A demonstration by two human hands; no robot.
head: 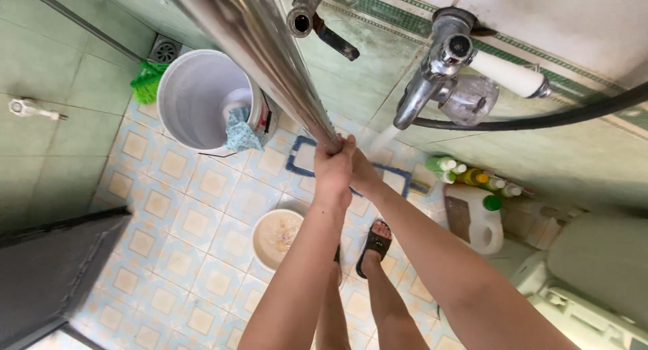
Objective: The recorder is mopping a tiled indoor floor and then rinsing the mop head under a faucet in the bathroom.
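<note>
Looking straight down in a small tiled bathroom here. Both hands are stacked on a long shiny metal pole that runs up toward the camera: the left hand sits on top with its fingers curled tight round the pole, and the right hand is tucked just beside and behind it, also closed on the pole as far as I can tell, though its fingers are mostly hidden. The pole's lower end is out of sight behind the hands, above a blue-edged mat, so the two-hand grip looks like it's there to steady something long and top-heavy.

Water is running from the wall tap right next to the hands. On the floor there's a white bucket with a blue cloth draped inside, a small white basin near the sandalled foot, and a white jug by some bottles.
</note>
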